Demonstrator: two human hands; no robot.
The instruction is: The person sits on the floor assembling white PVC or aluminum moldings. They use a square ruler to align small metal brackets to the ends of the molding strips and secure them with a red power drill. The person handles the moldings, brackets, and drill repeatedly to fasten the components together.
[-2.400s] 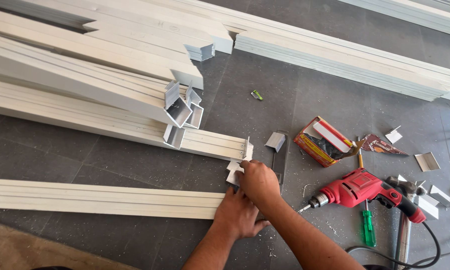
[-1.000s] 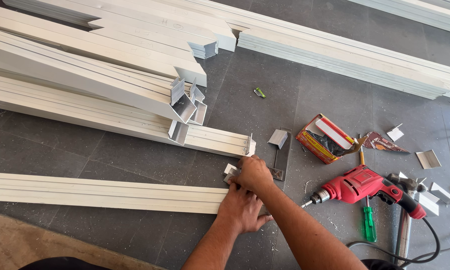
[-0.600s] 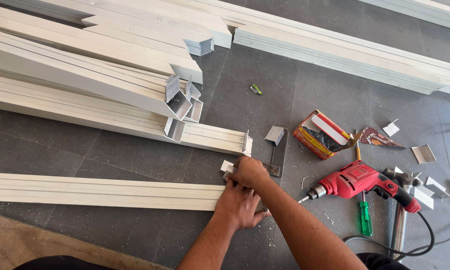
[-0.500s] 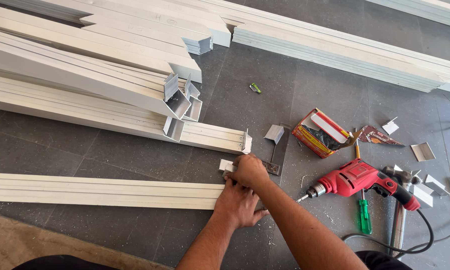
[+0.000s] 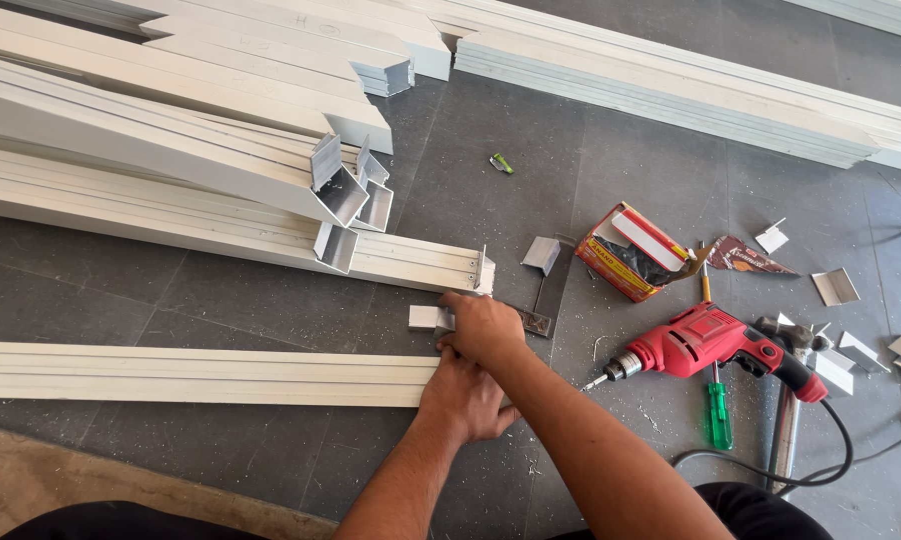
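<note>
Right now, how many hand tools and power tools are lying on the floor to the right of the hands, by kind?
Red power drill: 1
Green-handled screwdriver: 1
Hammer: 1
Metal try square: 1
Total: 4

Both arms come in from the bottom edge, bare forearms, angled up and to the left so they cross near the wrists. The left hand (image 5: 463,398) lies flat, palm down, fingers spread a bit and pointing up-left, wrist straight. The right hand (image 5: 483,325) sits just above it, touching or nearly so, knuckles up, fingers curled under into a closed grip with the thumb side toward the left. The right forearm runs long from the lower right, elbow out of view. The fingertips of both hands are mostly hidden.
</note>
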